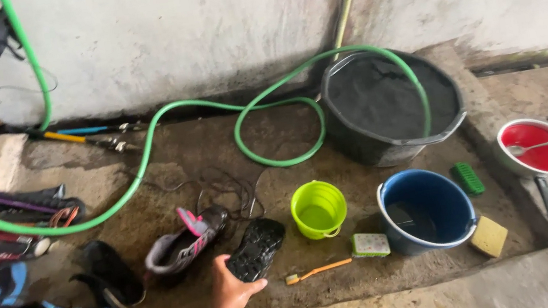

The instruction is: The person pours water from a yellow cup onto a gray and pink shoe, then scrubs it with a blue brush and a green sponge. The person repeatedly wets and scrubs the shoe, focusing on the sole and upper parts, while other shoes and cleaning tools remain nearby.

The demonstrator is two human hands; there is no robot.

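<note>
I've got one hand (228,291) out, fingers (251,287) gripping the black shoe (256,249) sole-up on the wet floor (213,141), beside the grey-pink shoe (184,243). Looks like pick-up for scrubbing; next needs toothbrush (316,271), nr green bucket (318,208). Other hand out of shot.

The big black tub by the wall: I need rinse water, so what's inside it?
The big black round plastic tub holds dark water, with the green hose arching over its rim. Its bottom cannot be seen.
</note>
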